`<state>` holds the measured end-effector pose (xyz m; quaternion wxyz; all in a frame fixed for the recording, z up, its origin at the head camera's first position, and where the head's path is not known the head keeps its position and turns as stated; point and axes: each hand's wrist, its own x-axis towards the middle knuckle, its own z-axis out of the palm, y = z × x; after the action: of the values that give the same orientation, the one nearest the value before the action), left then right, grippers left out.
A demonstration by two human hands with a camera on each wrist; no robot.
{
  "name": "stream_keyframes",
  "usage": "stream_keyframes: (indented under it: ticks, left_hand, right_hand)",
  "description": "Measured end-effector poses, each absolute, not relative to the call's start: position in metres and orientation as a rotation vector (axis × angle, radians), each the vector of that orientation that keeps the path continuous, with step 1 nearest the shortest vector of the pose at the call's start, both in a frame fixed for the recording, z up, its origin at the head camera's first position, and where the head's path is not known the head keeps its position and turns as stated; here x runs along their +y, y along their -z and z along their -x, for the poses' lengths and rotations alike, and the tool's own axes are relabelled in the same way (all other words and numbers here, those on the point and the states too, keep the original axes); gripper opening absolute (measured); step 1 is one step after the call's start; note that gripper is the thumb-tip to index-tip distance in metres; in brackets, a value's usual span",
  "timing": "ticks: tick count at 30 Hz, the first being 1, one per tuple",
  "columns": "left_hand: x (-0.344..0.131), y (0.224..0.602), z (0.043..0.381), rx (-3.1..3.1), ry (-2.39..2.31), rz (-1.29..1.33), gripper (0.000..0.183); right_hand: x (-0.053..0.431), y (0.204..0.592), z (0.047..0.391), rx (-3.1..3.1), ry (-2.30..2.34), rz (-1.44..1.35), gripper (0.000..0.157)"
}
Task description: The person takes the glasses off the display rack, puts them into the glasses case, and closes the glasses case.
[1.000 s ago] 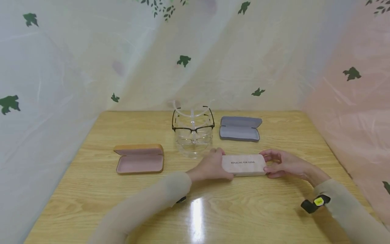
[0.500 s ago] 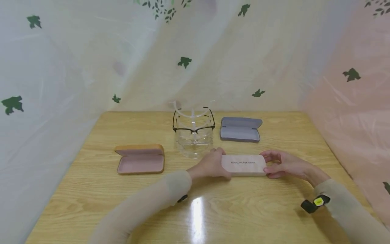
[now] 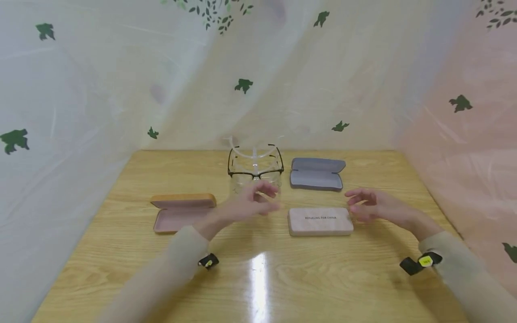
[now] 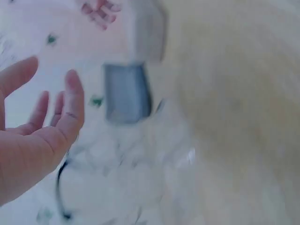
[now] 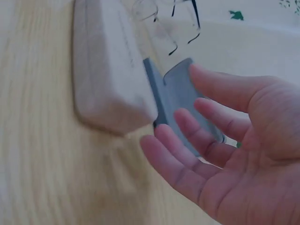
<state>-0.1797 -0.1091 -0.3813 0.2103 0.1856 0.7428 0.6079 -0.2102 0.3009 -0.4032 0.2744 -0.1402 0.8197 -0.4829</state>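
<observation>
A closed pale pink glasses case [image 3: 320, 221] with "REFUELING FOR CHINA" on its lid lies on the table, with neither hand holding it. My right hand [image 3: 381, 208] hovers just beyond the case's right end, fingers loosely bent; the right wrist view shows a gap between fingertips and the pale case [image 5: 110, 70]. To the left of the case, in front of the clear display stand, my left hand [image 3: 242, 206] is in the air with nothing in it. Its thumb and fingers stand apart in the left wrist view, which is blurred.
Black-framed glasses [image 3: 256, 174] sit on the clear stand [image 3: 255, 154], with thinner glasses below, partly behind my left hand. An open grey glasses case [image 3: 317, 174] lies behind the pale one. An open orange case [image 3: 183, 214] with pink lining lies at the left.
My left hand has let go of the pale case and moved left, up off it. My right hand has come slightly away from the right end. The case stays on the table.
</observation>
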Motion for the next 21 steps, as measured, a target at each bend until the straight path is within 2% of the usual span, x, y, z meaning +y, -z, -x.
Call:
stream_keyframes:
  ticks: [4, 7, 13, 21]
  left_hand:
    - [-0.144, 0.36, 0.179, 2.064, -1.947, -0.436, 0.037]
    - [-0.165, 0.35, 0.183, 2.038, -2.145, -0.315, 0.038]
    - [-0.192, 0.345, 0.194, 2.038, -2.224, -0.095, 0.055]
    - [-0.207, 0.354, 0.202, 1.848, -2.149, 0.018, 0.072]
  right_hand:
    - [0.287, 0.39, 0.214, 2.28, 1.367, 0.466, 0.055]
    - [0.27, 0.38, 0.218, 2.268, 1.461, 0.479, 0.055]
    - [0.225, 0.371, 0.227, 2.119, 1.672, 0.5, 0.065]
    - [0.174, 0.373, 0.239, 1.857, 1.886, 0.417, 0.069]
